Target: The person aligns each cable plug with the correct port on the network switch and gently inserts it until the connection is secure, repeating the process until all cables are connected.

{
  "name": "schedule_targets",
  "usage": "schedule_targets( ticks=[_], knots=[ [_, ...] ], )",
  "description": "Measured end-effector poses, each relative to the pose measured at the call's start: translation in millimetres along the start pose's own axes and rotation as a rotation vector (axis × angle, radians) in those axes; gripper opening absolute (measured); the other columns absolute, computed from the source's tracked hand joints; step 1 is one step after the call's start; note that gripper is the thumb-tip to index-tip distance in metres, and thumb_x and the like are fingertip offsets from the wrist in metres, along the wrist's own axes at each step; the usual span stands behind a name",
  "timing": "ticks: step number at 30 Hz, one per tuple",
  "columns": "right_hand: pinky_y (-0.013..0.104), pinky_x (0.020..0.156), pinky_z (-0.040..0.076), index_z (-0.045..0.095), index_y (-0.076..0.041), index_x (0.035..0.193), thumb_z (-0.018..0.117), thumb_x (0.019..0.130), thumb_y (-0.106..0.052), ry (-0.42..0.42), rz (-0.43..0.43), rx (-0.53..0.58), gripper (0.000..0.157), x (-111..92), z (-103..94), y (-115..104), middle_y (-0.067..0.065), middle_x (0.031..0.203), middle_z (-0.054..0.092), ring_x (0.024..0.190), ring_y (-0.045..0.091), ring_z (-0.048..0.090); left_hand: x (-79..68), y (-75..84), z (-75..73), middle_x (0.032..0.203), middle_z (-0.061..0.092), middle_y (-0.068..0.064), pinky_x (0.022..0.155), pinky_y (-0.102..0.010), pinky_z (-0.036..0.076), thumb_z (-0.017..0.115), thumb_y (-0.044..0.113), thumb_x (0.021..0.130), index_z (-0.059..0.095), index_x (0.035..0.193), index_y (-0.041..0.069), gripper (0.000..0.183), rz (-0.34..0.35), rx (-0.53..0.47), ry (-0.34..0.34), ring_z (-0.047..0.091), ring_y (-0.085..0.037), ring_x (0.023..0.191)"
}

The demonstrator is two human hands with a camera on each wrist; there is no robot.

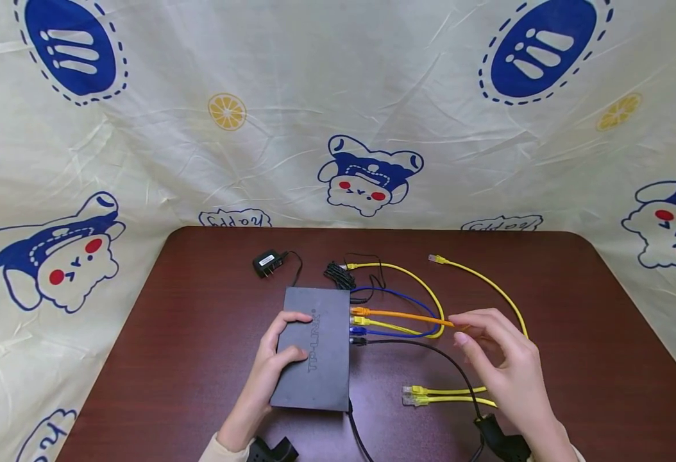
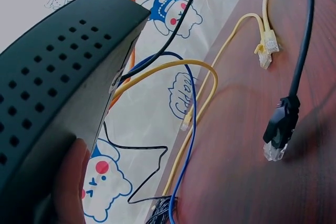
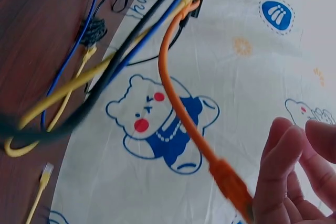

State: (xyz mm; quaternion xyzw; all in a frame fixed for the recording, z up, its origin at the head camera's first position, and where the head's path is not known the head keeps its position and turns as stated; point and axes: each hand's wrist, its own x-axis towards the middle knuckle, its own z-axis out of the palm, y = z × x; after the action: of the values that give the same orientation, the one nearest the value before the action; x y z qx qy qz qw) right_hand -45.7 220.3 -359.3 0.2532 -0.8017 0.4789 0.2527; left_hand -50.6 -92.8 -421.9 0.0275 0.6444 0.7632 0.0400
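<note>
My left hand [image 1: 274, 359] grips a dark TP-LINK network switch [image 1: 326, 359], with thumb and index finger lying on its top. An orange network cable [image 1: 401, 314], a yellow one [image 1: 384, 325], a blue one [image 1: 396, 333] and a black one [image 1: 413, 343] run from the switch's right side. At the orange cable's far end is my right hand [image 1: 505, 359], its thumb and index fingertip apart. The orange plug [image 3: 230, 186] passes beside the fingers in the right wrist view, its tip hidden. In the left wrist view, vent holes cover the switch's side [image 2: 58, 66].
A black power adapter [image 1: 267, 263] and bundled thin cord [image 1: 340, 276] lie behind the switch. Two yellow plugs [image 1: 415, 395] lie near my right hand; another yellow cable [image 1: 488, 282] curves behind it. A black plug [image 2: 281, 124] shows in the left wrist view.
</note>
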Motion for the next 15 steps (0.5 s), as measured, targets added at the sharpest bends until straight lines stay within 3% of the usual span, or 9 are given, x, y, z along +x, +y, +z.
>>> schedule_targets(
  ticks=[4,9,15],
  knots=[
    [0.015,0.055,0.048,0.066,0.006,0.104,0.065,0.069,0.026,0.021,0.039,-0.029,0.04,-4,-9.7,0,0.012,0.094,0.061,0.07,0.005,0.06,-0.3,-0.6,-0.4,0.12,0.05,-0.01,0.079,-0.038,0.041,0.055,-0.004,0.072,0.058,0.118,0.013,0.049,0.003,0.004,0.003,0.049,-0.029,0.097],
    [0.017,0.054,0.048,0.066,0.006,0.104,0.064,0.07,0.027,0.033,0.122,-0.057,0.039,-6,-18.6,-6,0.01,0.095,0.061,0.068,0.004,0.06,-0.7,-1.6,-1.0,0.119,0.05,-0.011,0.079,-0.038,0.042,0.056,-0.004,0.072,0.059,0.118,0.013,0.049,0.003,0.008,0.006,0.049,-0.029,0.096],
    [0.014,0.055,0.046,0.064,0.013,0.101,0.061,0.07,0.03,0.098,0.109,-0.015,0.036,-11,-26.5,-3,0.008,0.098,0.062,0.068,0.005,0.059,-1.5,-2.9,-2.0,0.117,0.051,-0.012,0.078,-0.036,0.042,0.056,-0.004,0.072,0.058,0.118,0.012,0.049,0.001,-0.005,0.006,0.05,-0.028,0.095]
  ],
)
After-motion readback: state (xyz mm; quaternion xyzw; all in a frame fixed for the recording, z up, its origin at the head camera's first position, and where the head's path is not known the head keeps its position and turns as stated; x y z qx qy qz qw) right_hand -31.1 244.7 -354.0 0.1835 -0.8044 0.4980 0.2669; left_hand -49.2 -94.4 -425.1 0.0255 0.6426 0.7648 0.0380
